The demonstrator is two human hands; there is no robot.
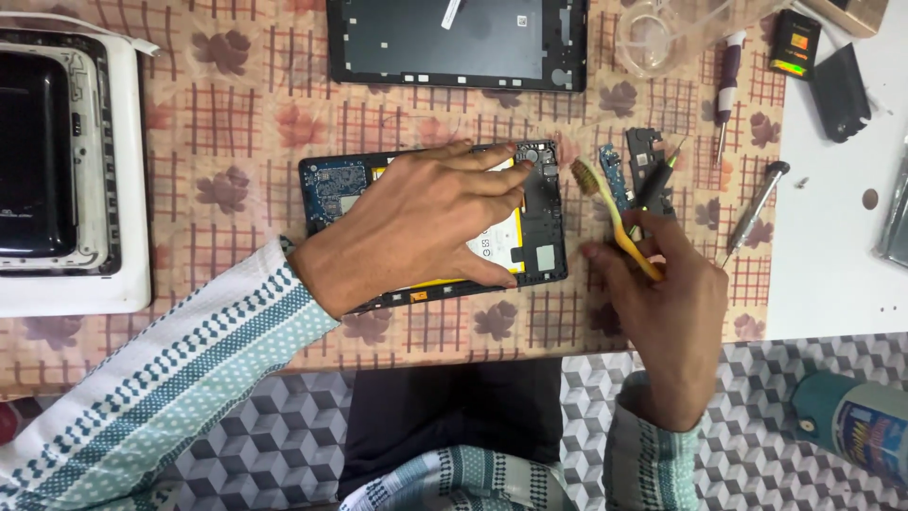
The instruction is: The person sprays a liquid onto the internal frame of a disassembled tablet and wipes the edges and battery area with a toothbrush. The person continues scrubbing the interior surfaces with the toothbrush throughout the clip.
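An opened tablet (539,213) lies flat in the middle of the tabletop (236,104), its back cover off. Inside the black frame show a blue circuit board at the left end, a white and yellow battery pack in the middle, and a small camera module at the upper right corner. The left hand (426,222) lies spread over it, palm down, fingers pressing on the battery, its grip apart. Just to the right, the right hand (667,293) has its grip clamped on a yellow toothbrush (615,218), bristles up and tilted toward the tablet's edge. Small loose boards (645,156) lie beside the brush head, screwdrivers (754,213) farther right.
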